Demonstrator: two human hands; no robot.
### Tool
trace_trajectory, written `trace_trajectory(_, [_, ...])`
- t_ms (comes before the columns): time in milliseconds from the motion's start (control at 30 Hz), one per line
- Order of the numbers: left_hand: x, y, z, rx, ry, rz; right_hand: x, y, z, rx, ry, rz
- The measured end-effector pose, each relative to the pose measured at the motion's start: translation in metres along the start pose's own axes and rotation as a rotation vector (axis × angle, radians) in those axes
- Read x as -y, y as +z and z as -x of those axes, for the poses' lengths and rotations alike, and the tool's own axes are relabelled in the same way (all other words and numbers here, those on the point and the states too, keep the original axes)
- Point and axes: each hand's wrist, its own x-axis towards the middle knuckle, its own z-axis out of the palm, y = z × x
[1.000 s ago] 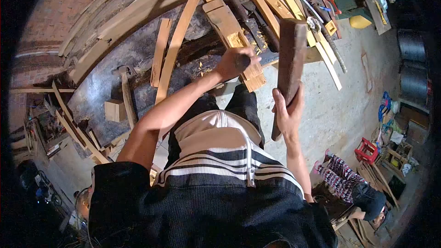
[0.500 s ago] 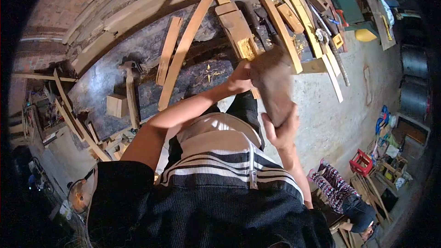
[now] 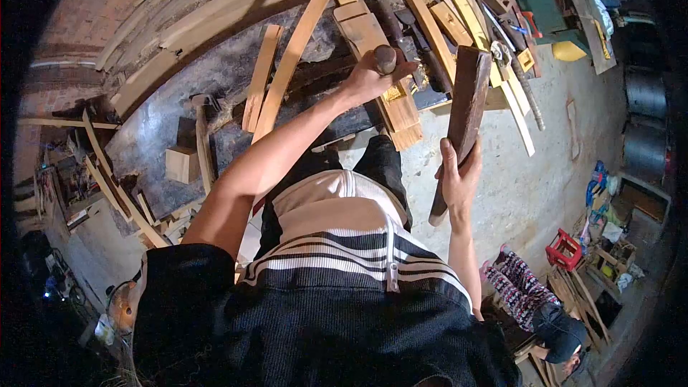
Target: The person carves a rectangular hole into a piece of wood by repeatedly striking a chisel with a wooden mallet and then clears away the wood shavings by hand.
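Observation:
My left hand (image 3: 364,80) is wrapped round the handle of a chisel (image 3: 385,59), whose round butt faces up at me; its blade is hidden. Beneath that hand lies a pale wooden workpiece (image 3: 363,27) with a chopped-out recess and yellow chips near its lower end. My right hand (image 3: 459,175) grips a dark brown wooden mallet (image 3: 469,97) by its narrower end. The mallet's thick block points up and away from me, apart from the chisel.
Several wooden strips (image 3: 297,46) lie on the dark bench (image 3: 233,68). A hammer (image 3: 203,136) and a small wood block (image 3: 182,165) are at the left. A person (image 3: 555,326) bends low at the lower right, near a red stool (image 3: 564,249).
The mallet, blurred over the chisel before, has swung up and right with my right hand. My left hand has shifted slightly up, uncovering the workpiece's near end.

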Motion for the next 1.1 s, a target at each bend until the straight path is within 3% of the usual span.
trace_trajectory(167, [0.007,0.009,0.008,0.053,-0.033,0.037,-0.006,0.003,0.005,0.007,-0.001,0.008])
trace_trajectory(233, [0.016,0.014,0.01,0.021,0.049,0.166,-0.005,0.004,0.006,0.026,-0.003,-0.008])
trace_trajectory(367, [0.023,0.013,0.014,0.019,-0.009,0.099,-0.002,0.005,0.003,0.039,-0.001,0.087])
trace_trajectory(433, [0.002,0.008,0.019,0.131,-0.064,-0.075,-0.001,0.008,0.002,-0.004,-0.134,0.1])
trace_trajectory(467, [-0.011,0.01,0.02,0.136,0.003,-0.276,0.005,0.008,0.004,-0.022,-0.178,0.097])
trace_trajectory(500, [-0.005,0.015,0.025,0.133,-0.001,-0.278,0.015,0.007,0.009,-0.041,-0.222,0.095])
trace_trajectory(567, [0.015,0.025,0.034,0.116,0.202,0.229,0.02,0.008,0.019,-0.088,-0.399,0.003])
trace_trajectory(600, [0.006,0.026,0.042,0.127,0.143,0.03,0.024,0.009,0.016,-0.052,-0.57,0.068])
trace_trajectory(633, [0.014,0.027,0.041,0.126,0.267,-0.174,0.028,0.009,0.013,-0.014,-0.741,0.134])
trace_trajectory(700, [0.007,0.027,0.049,0.074,0.415,0.147,0.015,0.012,0.013,0.162,-0.419,0.462])
trace_trajectory(767, [0.023,0.029,0.05,0.103,0.419,-0.006,0.018,0.013,0.009,0.249,-0.331,0.576])
trace_trajectory(800, [0.03,0.026,0.051,0.133,0.412,-0.165,0.024,0.015,0.009,0.204,-0.369,0.5])
trace_trajectory(833, [0.008,0.019,0.056,0.133,0.512,-0.091,0.028,0.015,0.017,0.161,-0.389,0.424])
trace_trajectory(933, [0.008,0.024,0.056,0.299,-0.141,-0.197,0.029,0.015,0.024,0.028,-0.605,0.25])
trace_trajectory(967, [0.016,0.027,0.056,0.306,-0.132,-0.197,0.029,0.018,0.019,-0.003,-0.685,0.261])
trace_trajectory(1033, [0.016,0.029,0.053,0.042,0.467,-0.185,0.02,0.021,0.009,0.205,-0.335,0.43])
trace_trajectory(1100, [0.025,0.025,0.052,0.164,0.197,0.235,0.02,0.023,0.004,0.158,-0.376,0.426])
